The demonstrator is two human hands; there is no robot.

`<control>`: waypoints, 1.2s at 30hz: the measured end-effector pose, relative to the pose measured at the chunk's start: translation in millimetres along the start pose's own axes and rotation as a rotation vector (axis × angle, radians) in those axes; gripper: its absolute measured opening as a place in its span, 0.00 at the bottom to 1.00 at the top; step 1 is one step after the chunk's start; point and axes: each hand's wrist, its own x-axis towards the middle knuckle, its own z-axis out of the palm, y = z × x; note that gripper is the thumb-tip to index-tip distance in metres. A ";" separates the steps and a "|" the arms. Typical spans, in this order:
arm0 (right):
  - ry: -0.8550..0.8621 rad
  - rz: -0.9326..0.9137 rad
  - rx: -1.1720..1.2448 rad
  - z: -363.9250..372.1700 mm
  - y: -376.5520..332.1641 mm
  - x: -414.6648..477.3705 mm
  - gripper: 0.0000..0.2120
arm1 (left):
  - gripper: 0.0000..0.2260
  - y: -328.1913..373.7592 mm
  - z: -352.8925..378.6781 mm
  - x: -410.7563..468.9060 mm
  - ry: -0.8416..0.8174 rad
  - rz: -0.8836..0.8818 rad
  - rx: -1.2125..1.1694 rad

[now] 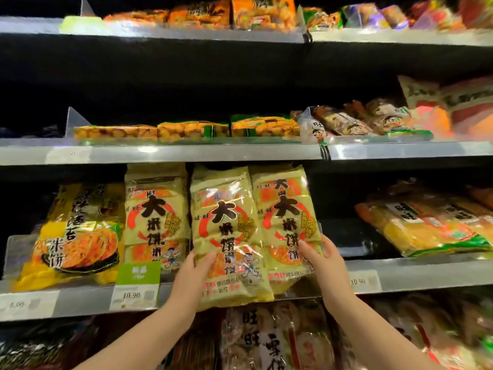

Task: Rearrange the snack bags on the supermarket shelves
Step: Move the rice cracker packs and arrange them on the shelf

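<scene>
Head view: left hand (196, 267) grips middle bag (224, 222); right hand (324, 260) grips right bag (288, 209); upper packets (200, 14) blurred.

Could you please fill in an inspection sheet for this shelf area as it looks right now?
Surface: grey shelf edge, carrying price tags.
Job's things: three pale rice cracker bags upright in a row; middle bag sits forward, overhanging the edge, between left bag and right bag.
Clutter: yellow bag leaning at left; orange bags lying flat at right.
Hands: left hand grips middle bag low; right hand grips right bag low.
Cables: nothing seen.
Surroundings: stocked upper shelves, blurred.
</scene>
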 end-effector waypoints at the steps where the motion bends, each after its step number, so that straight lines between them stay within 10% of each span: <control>1: -0.005 0.007 0.021 1.6 -2.4 2.7 0.23 | 0.29 0.8 -1.2 0.3 0.009 -0.001 -0.008; 5: -0.032 0.010 0.044 16.5 -19.4 16.8 0.20 | 0.25 17.8 -8.9 21.6 0.083 0.067 0.023; 16: 0.442 -0.369 -0.902 38.9 -17.6 11.7 0.25 | 0.28 26.2 22.4 29.2 0.395 0.282 0.274; 20: 0.254 -0.552 -0.981 44.6 0.5 -4.0 0.11 | 0.24 19.0 27.1 31.3 0.519 0.518 0.523; 24: 0.213 -0.745 -1.200 36.8 32.0 -22.6 0.19 | 0.08 7.0 18.2 42.4 0.518 0.859 0.770; 36: 0.160 -0.821 -1.303 35.0 14.9 10.8 0.34 | 0.43 1.7 -8.6 31.6 0.212 0.864 1.389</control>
